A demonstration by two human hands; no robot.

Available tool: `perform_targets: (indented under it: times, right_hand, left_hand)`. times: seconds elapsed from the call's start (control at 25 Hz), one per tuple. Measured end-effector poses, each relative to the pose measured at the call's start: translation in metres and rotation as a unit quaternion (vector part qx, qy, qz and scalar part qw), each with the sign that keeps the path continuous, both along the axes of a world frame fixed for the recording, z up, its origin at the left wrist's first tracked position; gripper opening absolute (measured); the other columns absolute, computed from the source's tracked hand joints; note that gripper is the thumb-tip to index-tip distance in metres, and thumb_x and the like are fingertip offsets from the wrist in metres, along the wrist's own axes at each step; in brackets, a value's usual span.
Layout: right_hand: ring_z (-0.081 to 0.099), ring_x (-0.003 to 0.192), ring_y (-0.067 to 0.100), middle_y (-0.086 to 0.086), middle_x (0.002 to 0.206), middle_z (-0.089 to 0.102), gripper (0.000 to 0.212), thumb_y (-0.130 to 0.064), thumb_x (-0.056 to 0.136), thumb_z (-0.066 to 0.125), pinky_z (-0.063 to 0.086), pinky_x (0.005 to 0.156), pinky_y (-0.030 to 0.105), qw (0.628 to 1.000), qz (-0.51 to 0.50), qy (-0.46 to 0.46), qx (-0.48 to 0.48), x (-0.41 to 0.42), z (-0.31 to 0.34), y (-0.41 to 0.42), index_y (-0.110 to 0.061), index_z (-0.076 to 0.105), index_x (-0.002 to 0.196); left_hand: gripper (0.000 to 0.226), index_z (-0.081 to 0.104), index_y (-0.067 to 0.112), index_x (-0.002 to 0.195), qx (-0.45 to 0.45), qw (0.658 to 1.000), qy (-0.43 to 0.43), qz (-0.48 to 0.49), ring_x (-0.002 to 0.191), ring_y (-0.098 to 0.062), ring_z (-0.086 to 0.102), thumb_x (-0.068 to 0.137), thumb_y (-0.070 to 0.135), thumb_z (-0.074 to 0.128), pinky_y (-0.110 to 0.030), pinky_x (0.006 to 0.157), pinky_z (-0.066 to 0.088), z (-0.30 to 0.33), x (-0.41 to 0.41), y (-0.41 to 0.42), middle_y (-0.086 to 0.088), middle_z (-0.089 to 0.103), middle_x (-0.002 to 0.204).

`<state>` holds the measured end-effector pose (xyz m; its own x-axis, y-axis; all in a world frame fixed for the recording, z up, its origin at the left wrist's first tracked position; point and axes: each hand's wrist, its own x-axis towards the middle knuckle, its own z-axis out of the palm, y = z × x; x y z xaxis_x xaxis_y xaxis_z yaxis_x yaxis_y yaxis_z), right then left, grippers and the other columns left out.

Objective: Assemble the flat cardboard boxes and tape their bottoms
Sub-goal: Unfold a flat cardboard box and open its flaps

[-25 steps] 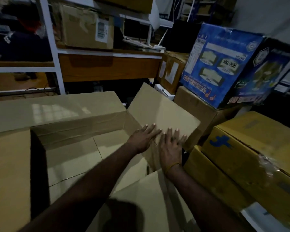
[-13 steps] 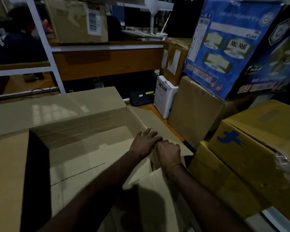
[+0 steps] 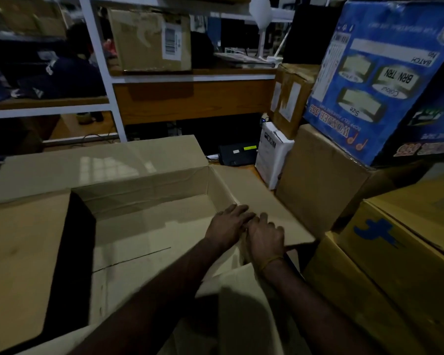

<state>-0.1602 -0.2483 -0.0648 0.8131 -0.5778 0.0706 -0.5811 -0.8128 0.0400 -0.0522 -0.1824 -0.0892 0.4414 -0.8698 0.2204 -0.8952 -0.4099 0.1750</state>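
A large brown cardboard box (image 3: 144,190) stands open before me, its inner floor showing a seam. Its right flap (image 3: 256,198) is folded outward and lies nearly flat. My left hand (image 3: 227,224) rests on the box's right rim at the fold of that flap, fingers bent over the edge. Beside it and touching it, my right hand (image 3: 265,237) presses down on the same flap with curled fingers. The left flap (image 3: 23,252) and the far flap (image 3: 100,165) are spread outward. A near flap (image 3: 241,303) lies under my forearms.
Stacked boxes crowd the right: yellow cartons (image 3: 395,252), a brown carton (image 3: 323,180), a blue printed box (image 3: 374,73). A white box (image 3: 272,155) and black device (image 3: 237,153) sit on the floor behind. Shelving with a labelled carton (image 3: 151,39) stands at the back; a person sits far left.
The right flap went from upright to folded outward and nearly flat. Both hands slid down from its face to the fold at the rim, fingers curling.
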Motion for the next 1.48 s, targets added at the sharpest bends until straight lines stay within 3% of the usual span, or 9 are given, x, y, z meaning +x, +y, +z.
perform_targets:
  times: [0.12, 0.2, 0.4, 0.8, 0.92, 1.08, 1.24, 1.36, 1.48]
  right_hand:
    - [0.045, 0.132, 0.037, 0.022, 0.151, 0.039, 0.067, -0.032, 0.09, 0.063, 0.037, 0.103, 0.054, 0.999, 0.007, 0.004, -0.044, 0.007, -0.013, -0.008, -0.013, 0.039, 0.148]
    - [0.02, 0.147, 0.037, 0.02, 0.163, 0.01, 0.068, -0.029, 0.099, 0.047, 0.024, 0.113, 0.054, 0.999, 0.027, 0.011, -0.037, 0.008, -0.015, -0.01, -0.019, 0.013, 0.157]
    - [0.012, 0.15, 0.035, 0.016, 0.164, 0.0, 0.073, -0.036, 0.1, 0.047, 0.024, 0.116, 0.049, 0.982, 0.183, -0.035, 0.02, 0.045, -0.023, 0.034, -0.025, 0.004, 0.158]
    - [0.0, 0.152, 0.025, -0.002, 0.166, -0.001, 0.076, -0.031, 0.099, 0.054, 0.013, 0.119, 0.049, 0.828, 0.545, 0.076, 0.105, 0.122, -0.035, 0.195, -0.04, 0.003, 0.156]
    - [-0.001, 0.152, 0.026, 0.001, 0.166, -0.007, 0.073, -0.032, 0.099, 0.054, 0.019, 0.117, 0.051, 0.797, 0.599, 0.045, 0.067, 0.14, -0.029, 0.231, -0.032, 0.008, 0.157]
    - [0.025, 0.146, 0.04, 0.02, 0.154, 0.036, 0.054, -0.025, 0.089, 0.066, 0.035, 0.11, 0.057, 0.756, 0.651, -0.064, 0.007, 0.171, -0.008, 0.289, -0.009, 0.051, 0.138]
    - [0.013, 0.15, 0.033, 0.011, 0.163, 0.017, 0.074, -0.03, 0.091, 0.065, 0.031, 0.115, 0.053, 0.734, 0.672, -0.099, 0.015, 0.196, 0.017, 0.358, -0.022, 0.026, 0.153]
    - [0.01, 0.151, 0.032, 0.003, 0.166, -0.005, 0.096, -0.031, 0.09, 0.068, 0.034, 0.109, 0.053, 0.713, 0.696, -0.086, -0.005, 0.204, 0.025, 0.403, -0.037, -0.002, 0.156]
    - [0.005, 0.152, 0.029, -0.002, 0.166, -0.007, 0.087, -0.025, 0.093, 0.064, 0.028, 0.112, 0.056, 0.711, 0.703, -0.006, -0.014, 0.207, 0.015, 0.432, -0.038, 0.006, 0.156]
  left_hand:
    - [0.05, 0.038, 0.031, 0.147, 0.008, 0.993, 0.062, 0.104, 0.144, -0.032, 0.029, 0.098, 0.032, 0.051, -0.045, 0.104, 0.043, -0.004, -0.008, 0.019, -0.003, 0.026, 0.16]
    - [0.051, 0.031, 0.037, 0.149, 0.031, 0.976, 0.114, 0.183, 0.148, -0.034, 0.017, 0.1, 0.039, 0.047, -0.051, 0.111, 0.034, -0.007, -0.019, 0.034, -0.001, 0.012, 0.164]
    - [0.057, 0.022, 0.042, 0.151, 0.075, 0.903, 0.209, 0.369, 0.149, -0.037, 0.007, 0.098, 0.054, 0.041, -0.057, 0.116, 0.018, -0.004, -0.045, 0.131, -0.005, -0.002, 0.165]
    - [0.069, 0.014, 0.036, 0.155, 0.095, 0.8, 0.149, 0.573, 0.148, -0.035, 0.016, 0.094, 0.065, 0.033, -0.05, 0.114, 0.02, 0.014, -0.07, 0.257, -0.017, 0.005, 0.163]
    - [0.075, 0.006, 0.032, 0.156, 0.081, 0.799, 0.088, 0.59, 0.144, -0.034, 0.025, 0.094, 0.061, 0.036, -0.055, 0.115, 0.014, 0.02, -0.077, 0.283, -0.014, 0.027, 0.158]
    - [0.071, 0.051, 0.027, 0.141, 0.032, 0.794, -0.006, 0.607, 0.119, -0.042, 0.054, 0.075, 0.053, 0.06, -0.065, 0.109, 0.029, 0.017, -0.077, 0.34, -0.022, 0.064, 0.121]
    - [0.08, 0.026, 0.031, 0.154, 0.05, 0.762, -0.031, 0.645, 0.143, -0.04, 0.027, 0.085, 0.059, 0.054, -0.059, 0.117, 0.002, 0.028, -0.068, 0.391, -0.024, 0.036, 0.151]
    - [0.083, 0.034, 0.027, 0.152, 0.037, 0.754, -0.056, 0.653, 0.148, -0.043, 0.013, 0.081, 0.061, 0.061, -0.059, 0.116, 0.008, 0.02, -0.056, 0.425, -0.026, 0.019, 0.158]
    - [0.081, 0.031, 0.021, 0.153, 0.058, 0.738, -0.034, 0.672, 0.146, -0.047, 0.012, 0.085, 0.059, 0.056, -0.062, 0.115, 0.008, 0.012, -0.048, 0.453, -0.028, 0.014, 0.159]
